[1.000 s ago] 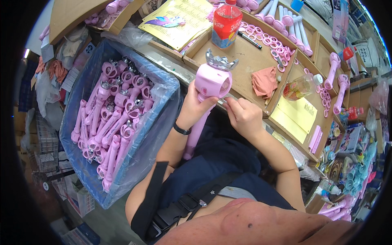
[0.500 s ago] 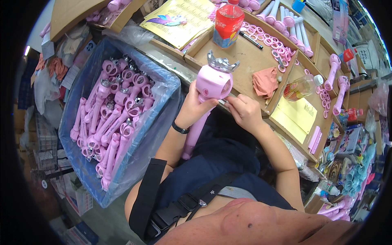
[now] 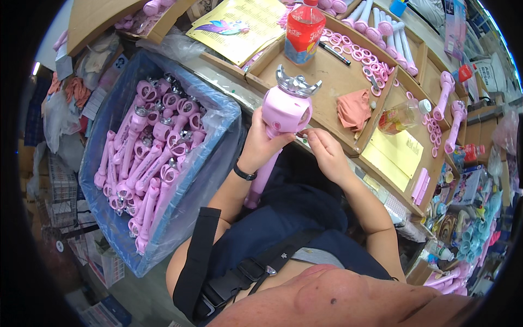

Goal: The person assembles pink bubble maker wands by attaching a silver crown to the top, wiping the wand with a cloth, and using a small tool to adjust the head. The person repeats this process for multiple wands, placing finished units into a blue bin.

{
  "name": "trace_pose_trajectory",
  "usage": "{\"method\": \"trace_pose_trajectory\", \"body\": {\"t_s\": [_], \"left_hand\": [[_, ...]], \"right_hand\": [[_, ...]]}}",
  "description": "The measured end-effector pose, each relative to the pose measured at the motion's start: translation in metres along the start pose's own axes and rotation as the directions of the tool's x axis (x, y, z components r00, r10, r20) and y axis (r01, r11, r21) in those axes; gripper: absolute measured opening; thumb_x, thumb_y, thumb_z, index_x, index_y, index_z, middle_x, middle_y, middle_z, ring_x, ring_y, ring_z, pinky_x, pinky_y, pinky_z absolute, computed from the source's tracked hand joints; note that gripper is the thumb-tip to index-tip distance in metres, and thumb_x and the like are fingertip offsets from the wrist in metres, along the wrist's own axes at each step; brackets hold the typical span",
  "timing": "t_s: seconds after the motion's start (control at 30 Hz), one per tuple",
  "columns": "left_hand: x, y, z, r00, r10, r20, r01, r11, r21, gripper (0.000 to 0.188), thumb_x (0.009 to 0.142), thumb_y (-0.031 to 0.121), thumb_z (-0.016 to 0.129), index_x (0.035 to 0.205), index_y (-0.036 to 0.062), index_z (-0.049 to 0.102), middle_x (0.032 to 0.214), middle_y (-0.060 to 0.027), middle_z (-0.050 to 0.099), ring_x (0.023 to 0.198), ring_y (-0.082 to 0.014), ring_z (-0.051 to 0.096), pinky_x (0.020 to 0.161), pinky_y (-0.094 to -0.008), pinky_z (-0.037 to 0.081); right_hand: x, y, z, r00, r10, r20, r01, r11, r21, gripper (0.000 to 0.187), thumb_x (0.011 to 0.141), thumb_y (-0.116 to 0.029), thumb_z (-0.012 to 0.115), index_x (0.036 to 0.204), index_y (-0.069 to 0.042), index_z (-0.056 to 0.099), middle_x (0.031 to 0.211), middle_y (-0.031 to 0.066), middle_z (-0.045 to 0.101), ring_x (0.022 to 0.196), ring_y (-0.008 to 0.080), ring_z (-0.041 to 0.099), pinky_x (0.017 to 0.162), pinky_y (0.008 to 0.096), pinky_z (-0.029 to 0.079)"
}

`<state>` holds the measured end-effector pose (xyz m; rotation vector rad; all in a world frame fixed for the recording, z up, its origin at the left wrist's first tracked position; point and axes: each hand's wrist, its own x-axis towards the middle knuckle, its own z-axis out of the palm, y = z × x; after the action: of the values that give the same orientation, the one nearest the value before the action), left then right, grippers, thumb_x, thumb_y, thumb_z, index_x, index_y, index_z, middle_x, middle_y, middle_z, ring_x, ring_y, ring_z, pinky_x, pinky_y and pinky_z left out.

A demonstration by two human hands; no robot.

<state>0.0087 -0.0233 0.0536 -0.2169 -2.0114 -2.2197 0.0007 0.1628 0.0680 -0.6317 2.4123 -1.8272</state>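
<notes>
A pink toy wand (image 3: 283,113) with a silver crown on its round, hollow head stands tilted in front of me. My left hand (image 3: 260,143) is wrapped round it just below the head, and the shaft runs down toward my lap. At the lower right of the head is my right hand (image 3: 328,157), its fingers straighter and pressed together, the tips at the head's rim. What those fingertips hold, if anything, is too small to make out. Left of my arm, a blue bin (image 3: 218,109) with a clear liner is heaped with similar crowned pink wands (image 3: 155,144).
Beyond my hands a cardboard tray (image 3: 338,90) bears a red-labelled bottle (image 3: 305,34), a black marker (image 3: 334,53), pink rings (image 3: 357,53) and a salmon cloth (image 3: 354,110). Farther right lie a capped clear bottle (image 3: 402,117), a yellow sheet (image 3: 393,158) and two pink wands (image 3: 455,126).
My right hand's bent fingers have straightened while staying by the wand's head. The head has turned slightly and shifted a little right; my left hand keeps its grip.
</notes>
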Motion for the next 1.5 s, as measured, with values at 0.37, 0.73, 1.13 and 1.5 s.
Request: {"method": "trace_pose_trajectory", "body": {"t_s": [0.37, 0.73, 1.13, 1.5], "left_hand": [[0.001, 0.002, -0.001, 1.0, 0.018, 0.007, -0.019, 0.993, 0.116, 0.084, 0.066, 0.013, 0.083, 0.128, -0.0036, 0.029, 0.12, -0.0134, 0.049, 0.111, -0.0187, 0.051, 0.093, -0.032, 0.043], [-0.001, -0.009, -0.007, 0.999, -0.051, -0.019, 0.052, 0.998, 0.04, 0.078, 0.07, 0.015, 0.081, 0.126, -0.0028, 0.03, 0.118, -0.0115, 0.048, 0.107, -0.0169, 0.05, 0.091, -0.031, 0.043], [-0.028, -0.012, -0.019, 0.991, -0.125, -0.05, 0.134, 0.93, 0.344, 0.074, 0.071, 0.015, 0.079, 0.125, -0.0032, 0.031, 0.117, -0.0164, 0.051, 0.107, -0.0215, 0.052, 0.091, -0.0335, 0.042], [-0.014, -0.02, -0.027, 0.992, -0.032, -0.122, 0.065, 0.959, 0.275, 0.073, 0.07, 0.01, 0.079, 0.123, -0.0033, 0.031, 0.11, -0.0125, 0.053, 0.099, -0.0188, 0.054, 0.088, -0.0323, 0.044]], "right_hand": [[0.011, -0.004, -0.014, 0.837, 0.43, 0.339, -0.51, 0.837, 0.199, 0.029, 0.094, -0.026, 0.052, 0.088, -0.002, 0.067, 0.063, -0.0047, 0.051, 0.055, 0.0025, 0.041, 0.05, 0.019, 0.033], [0.007, -0.011, 0.001, 0.981, -0.19, 0.021, 0.181, 0.886, -0.427, 0.015, 0.082, -0.017, 0.063, 0.079, -0.002, 0.062, 0.066, 0.012, 0.054, 0.065, 0.0281, 0.057, 0.06, 0.0364, 0.046], [0.019, -0.014, 0.008, 0.782, -0.532, 0.324, 0.547, 0.337, -0.766, 0.015, 0.075, -0.017, 0.06, 0.085, -0.005, 0.058, 0.07, 0.0017, 0.045, 0.066, 0.0154, 0.051, 0.055, 0.0276, 0.04], [0.049, -0.028, 0.007, 0.735, -0.532, 0.421, 0.586, 0.187, -0.788, 0.014, 0.077, -0.016, 0.057, 0.087, -0.006, 0.057, 0.072, 0.0015, 0.044, 0.066, 0.0144, 0.049, 0.054, 0.027, 0.037]]}}
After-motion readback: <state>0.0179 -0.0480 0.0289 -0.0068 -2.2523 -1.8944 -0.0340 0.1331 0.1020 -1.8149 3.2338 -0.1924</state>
